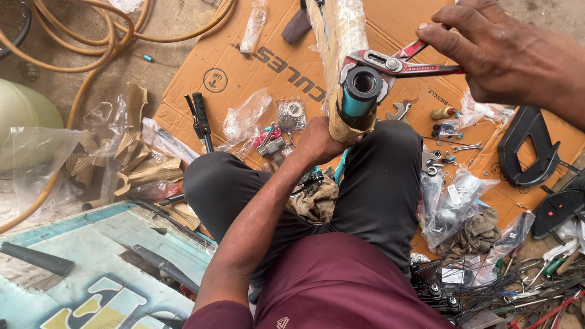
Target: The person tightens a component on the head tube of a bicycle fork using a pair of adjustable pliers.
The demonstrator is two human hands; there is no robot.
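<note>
A teal bicycle frame tube (359,91), wrapped in brown paper and clear plastic, stands up between my knees. My left hand (320,141) grips the wrapped tube just under its open dark end. My right hand (499,52) holds the red handles of slip-joint pliers (396,63), whose jaws clamp around the tube's top rim. I sit on the ground in dark trousers and a maroon shirt.
A flattened cardboard box (244,67) lies under scattered parts: plastic bags, spanners (399,111), bolts, black handlebar grips (200,119), a black plastic guard (527,146). Yellow hose (91,61) coils at top left. Painted board (91,268) lies at lower left, spokes and tools at lower right.
</note>
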